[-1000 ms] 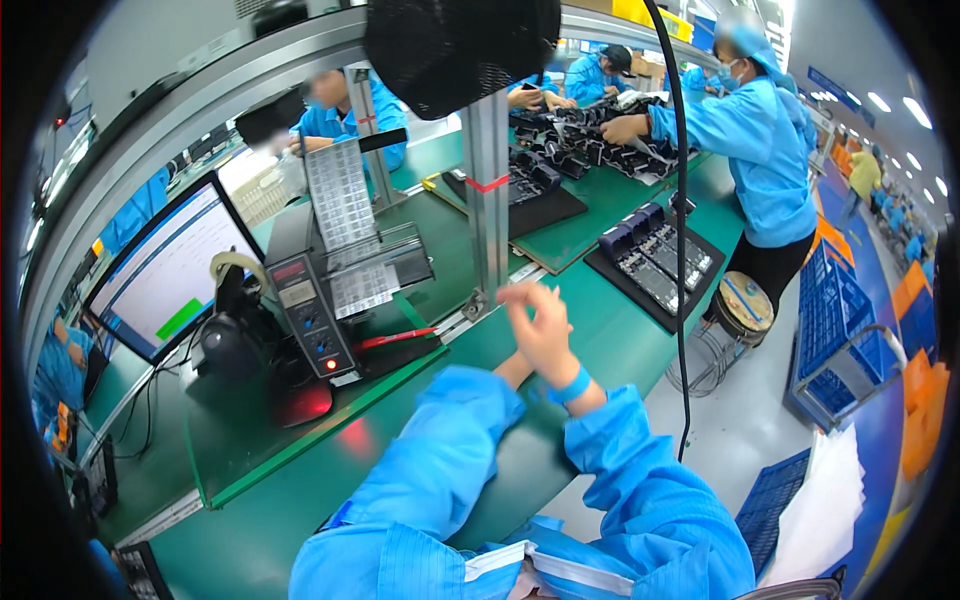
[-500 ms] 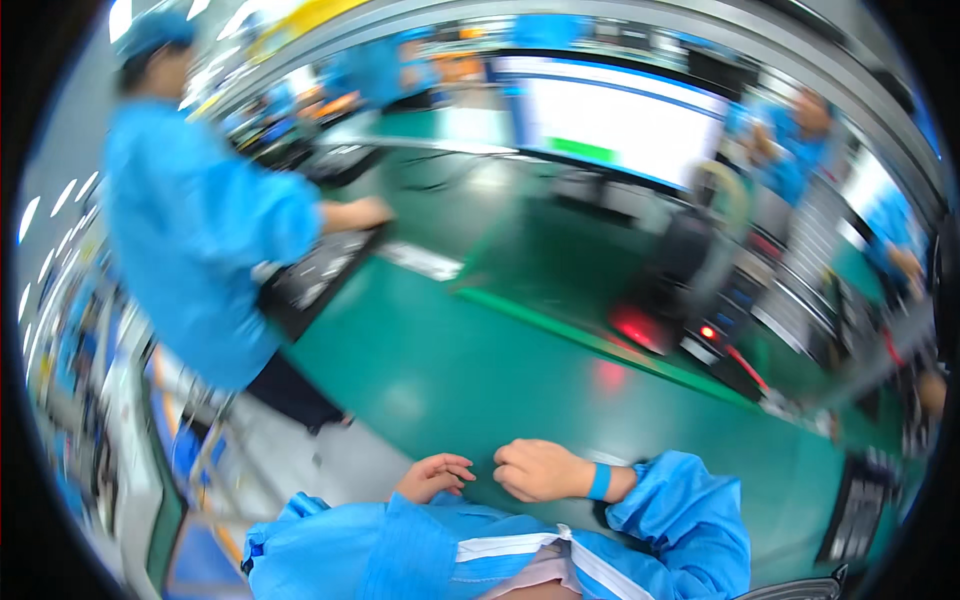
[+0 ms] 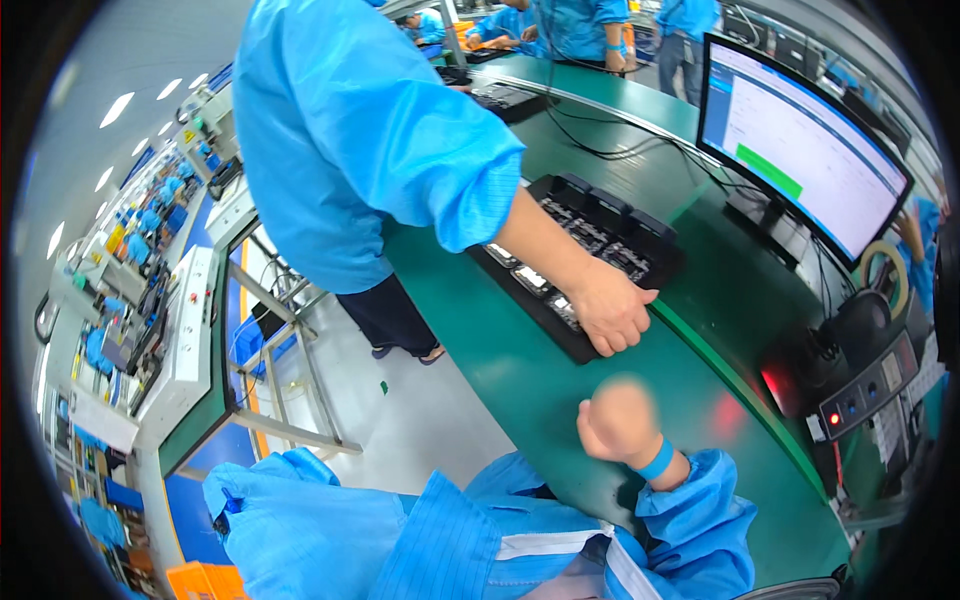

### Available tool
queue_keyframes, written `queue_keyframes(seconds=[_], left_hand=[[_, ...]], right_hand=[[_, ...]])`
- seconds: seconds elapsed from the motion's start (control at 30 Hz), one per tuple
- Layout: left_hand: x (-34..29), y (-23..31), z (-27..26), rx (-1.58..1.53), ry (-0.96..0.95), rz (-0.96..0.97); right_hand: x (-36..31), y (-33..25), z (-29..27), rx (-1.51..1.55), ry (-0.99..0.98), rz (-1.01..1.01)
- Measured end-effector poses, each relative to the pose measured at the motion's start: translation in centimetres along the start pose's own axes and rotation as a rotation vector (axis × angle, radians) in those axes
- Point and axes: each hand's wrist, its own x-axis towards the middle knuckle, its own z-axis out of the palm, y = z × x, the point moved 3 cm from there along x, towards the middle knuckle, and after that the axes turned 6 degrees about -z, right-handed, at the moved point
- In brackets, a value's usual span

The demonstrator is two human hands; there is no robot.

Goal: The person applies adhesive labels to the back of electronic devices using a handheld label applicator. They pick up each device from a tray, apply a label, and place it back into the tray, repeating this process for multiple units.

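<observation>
My right hand (image 3: 618,425), with a blue band at its wrist, is raised over the green bench (image 3: 545,410). A blur covers most of it, so the pose of the fingers cannot be read. Just beyond it lies a black tray (image 3: 575,345) with several small metallic and dark parts in it. A co-worker's hand (image 3: 610,305) rests at the tray's near right corner, between my hand and the parts. My left hand is out of sight; only the blue sleeve (image 3: 330,520) on that side shows.
A monitor (image 3: 800,150) stands at the back right, with cables (image 3: 610,150) behind the tray. A dark device with a red glow (image 3: 790,375) and a switch box (image 3: 870,390) sit at the right. A green raised strip (image 3: 735,390) crosses the bench. The co-worker (image 3: 330,150) stands at the left.
The view has turned left. The co-worker has come closer, with a hand now at the black tray's near end. My left hand has gone out of sight; my right hand is raised nearer the tray.
</observation>
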Motion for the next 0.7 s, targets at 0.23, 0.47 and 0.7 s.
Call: queue_keyframes(seconds=[0.23, 0.47, 0.7], left_hand=[[6.0, -0.6, -7.9, 0.182, 0.202, 0.096], [3.2, -1.0, -2.2, 0.045, 0.207, 0.058], [-4.3, -1.3, 12.7, -0.277, -0.205, -0.143]], right_hand=[[-9.0, 8.9, -2.8, 0.406, 0.460, 1.307], [-6.7, 14.0, 2.1, 0.673, 0.209, 1.565], [-6.6, 11.4, 3.2, 0.706, 0.280, 1.627]])
